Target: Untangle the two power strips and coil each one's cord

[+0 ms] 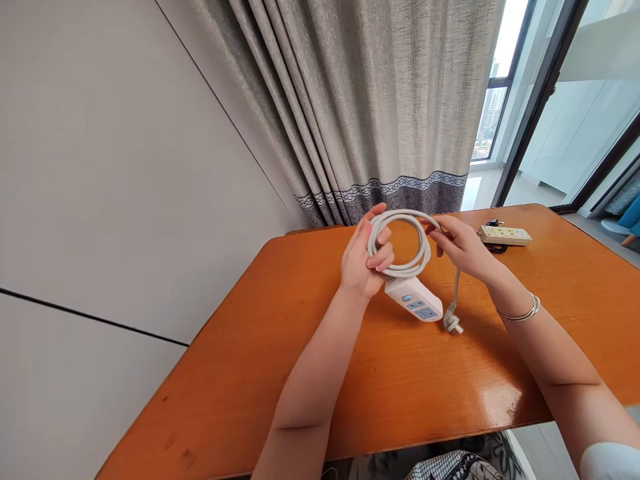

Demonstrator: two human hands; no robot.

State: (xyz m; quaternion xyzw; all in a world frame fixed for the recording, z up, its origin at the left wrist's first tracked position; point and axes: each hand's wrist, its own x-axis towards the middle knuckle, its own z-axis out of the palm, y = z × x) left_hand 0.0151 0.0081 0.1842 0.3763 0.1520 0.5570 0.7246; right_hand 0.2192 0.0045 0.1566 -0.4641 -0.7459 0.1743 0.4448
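Observation:
My left hand (367,257) is closed around one side of a coiled white power cord (421,257), its loops held up above the table. Below the coil hangs or rests a white power strip (414,300) with blue sockets; whether it touches the table I cannot tell. With the fingertips pinched, my right hand (459,245) grips the cord on the right side of the coil. From that hand the cord's loose end drops to a white plug (453,321).
A second, cream power strip (505,235) with a black cord and plug (494,223) lies at the back right of the wooden table (300,333). Behind the table hangs a grey curtain (390,100). A pale wall panel (125,167) borders the left, and a glass door is at right.

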